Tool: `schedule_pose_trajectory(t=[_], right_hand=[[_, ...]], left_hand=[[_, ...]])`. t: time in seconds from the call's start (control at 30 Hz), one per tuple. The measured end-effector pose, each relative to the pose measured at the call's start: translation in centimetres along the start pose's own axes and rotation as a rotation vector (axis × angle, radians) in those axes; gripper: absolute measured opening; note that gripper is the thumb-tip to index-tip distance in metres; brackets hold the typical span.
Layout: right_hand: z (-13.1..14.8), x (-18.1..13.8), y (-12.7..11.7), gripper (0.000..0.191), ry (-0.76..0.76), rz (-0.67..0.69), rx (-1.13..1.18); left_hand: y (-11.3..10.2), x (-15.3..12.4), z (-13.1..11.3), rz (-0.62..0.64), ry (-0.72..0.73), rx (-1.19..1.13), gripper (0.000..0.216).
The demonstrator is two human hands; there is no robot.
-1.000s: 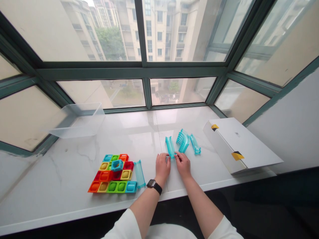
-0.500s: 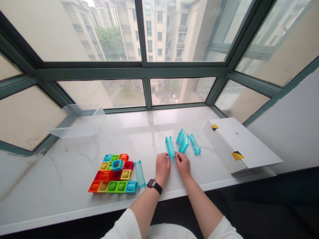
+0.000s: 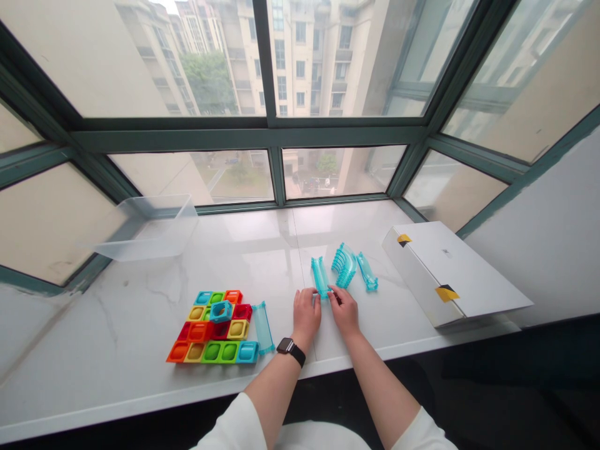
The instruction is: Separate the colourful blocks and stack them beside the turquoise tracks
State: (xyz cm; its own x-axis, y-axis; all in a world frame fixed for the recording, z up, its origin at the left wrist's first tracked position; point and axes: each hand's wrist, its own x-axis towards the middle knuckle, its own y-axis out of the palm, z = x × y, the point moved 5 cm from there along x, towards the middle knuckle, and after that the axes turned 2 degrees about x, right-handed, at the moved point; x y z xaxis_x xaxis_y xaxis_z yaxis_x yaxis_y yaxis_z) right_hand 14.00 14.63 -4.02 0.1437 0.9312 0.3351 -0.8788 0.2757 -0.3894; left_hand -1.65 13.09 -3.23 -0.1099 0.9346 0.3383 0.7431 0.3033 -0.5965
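My left hand point(image 3: 306, 315) and my right hand point(image 3: 344, 310) rest close together on the white marble sill, and their fingers pinch the lower end of a translucent blue straight track piece point(image 3: 320, 277) from both sides. Just beyond my right hand lies a curved ribbed blue track piece point(image 3: 345, 265), with a narrower blue chute point(image 3: 367, 272) beside it. Left of my hands sits a flat block of multicoloured square tiles point(image 3: 209, 328), topped by a blue hollow cube point(image 3: 220, 311). A flat blue track piece point(image 3: 263, 328) lies against the block's right side.
A clear plastic bin point(image 3: 150, 228) stands on its side at the far left of the marble sill point(image 3: 117, 312). A white cardboard box point(image 3: 450, 275) with yellow-and-black tape lies at the right. Window frames point(image 3: 248, 137) run along the back, and a white wall point(image 3: 548, 231) closes the right.
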Motion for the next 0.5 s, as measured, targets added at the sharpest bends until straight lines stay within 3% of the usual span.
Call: schedule_pose_trajectory(t=[0.5], right_hand=[[-0.12, -0.2, 0.01, 0.038, 0.017, -0.004, -0.014]], left_hand=[[0.1, 0.02, 0.09, -0.008, 0.002, 0.023, 0.015]])
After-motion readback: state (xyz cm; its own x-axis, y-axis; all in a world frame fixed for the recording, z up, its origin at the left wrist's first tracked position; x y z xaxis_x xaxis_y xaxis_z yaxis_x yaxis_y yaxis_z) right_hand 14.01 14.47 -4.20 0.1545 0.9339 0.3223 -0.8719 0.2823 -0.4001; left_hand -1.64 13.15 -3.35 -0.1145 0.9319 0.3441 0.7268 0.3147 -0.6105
